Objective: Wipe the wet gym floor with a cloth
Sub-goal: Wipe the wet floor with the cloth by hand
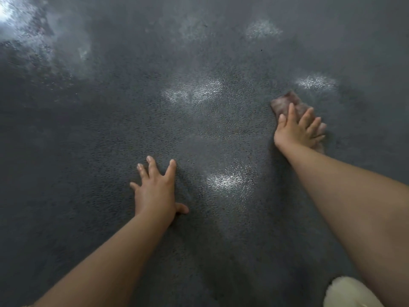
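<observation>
A dark grey, pebbled gym floor (115, 129) shines with pale wet patches. A brownish cloth (285, 103) lies flat on it under the right hand (297, 129); the left hand (156, 191) rests spread on it.

I see a dark grey, pebble-textured gym floor (110, 129), rubbery in look and mostly matt, with glossy wet patches catching white light toward twelve and ten o'clock. Toward two o'clock lies a pinkish-brown cloth (285, 103), soft, fuzzy and dull. A cream, fluffy-looking object (349, 293) shows at five o'clock; I cannot tell its material.
</observation>
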Demonstrator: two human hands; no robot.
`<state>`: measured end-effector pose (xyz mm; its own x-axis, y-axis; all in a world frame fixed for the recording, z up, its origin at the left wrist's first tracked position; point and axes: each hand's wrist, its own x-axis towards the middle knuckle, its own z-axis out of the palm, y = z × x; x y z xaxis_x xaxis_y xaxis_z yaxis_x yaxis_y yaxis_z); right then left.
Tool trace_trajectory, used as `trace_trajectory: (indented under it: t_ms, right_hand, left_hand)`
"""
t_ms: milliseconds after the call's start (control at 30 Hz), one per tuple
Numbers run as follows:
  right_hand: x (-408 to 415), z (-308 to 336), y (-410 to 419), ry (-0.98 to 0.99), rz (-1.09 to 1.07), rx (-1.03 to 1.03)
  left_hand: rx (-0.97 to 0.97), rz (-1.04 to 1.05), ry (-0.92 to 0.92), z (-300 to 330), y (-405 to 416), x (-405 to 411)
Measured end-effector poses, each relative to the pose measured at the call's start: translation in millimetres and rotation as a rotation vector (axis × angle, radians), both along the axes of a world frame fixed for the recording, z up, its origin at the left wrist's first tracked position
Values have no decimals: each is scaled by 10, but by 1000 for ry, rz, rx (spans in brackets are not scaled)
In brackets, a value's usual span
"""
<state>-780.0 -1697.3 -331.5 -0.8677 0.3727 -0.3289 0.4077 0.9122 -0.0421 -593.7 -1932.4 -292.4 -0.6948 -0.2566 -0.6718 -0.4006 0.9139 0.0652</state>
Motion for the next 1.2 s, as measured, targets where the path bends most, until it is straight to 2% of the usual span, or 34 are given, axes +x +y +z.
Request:
trace_trajectory:
  t_ms: [133, 267, 433, 633, 767, 833, 967, 1067, 1133, 1200]
  right_hand:
    - [-118, 4, -206, 15, -40, -9]
    - [-107, 17, -540, 21, 88, -45]
    - [175, 21, -1267, 12, 463, -91]
    - [767, 22, -1929, -26, 1047, -143]
    - [548, 63, -1778, -30, 1194, -109]
    - [327, 49, -1622, -7, 1104, -79]
    - [-157, -42, -1114, 35, 696, 42]
    - [-304, -23, -902, 12, 412, 27]
    - [-268, -7, -1029, 28, 314, -24]
    - [-166, -7, -1256, 35, 313, -68]
  left_hand:
    - [11, -5, -19, -15, 0, -17]
    - [20, 3, -18, -30, 0, -13]
    - [33, 14, -18, -24, 7, -18]
    - [24, 14, -11, -44, 9, -9]
    - [36, 17, -12, -24, 8, -22]
    - [47, 19, -7, -16, 2, -20]
    - [64, 15, -9, -18, -4, -13]
    - [67, 24, -6, -29, 0, -22]
    - [68, 30, -4, -38, 6, -22]
    - [65, 32, -4, -41, 9, -14]
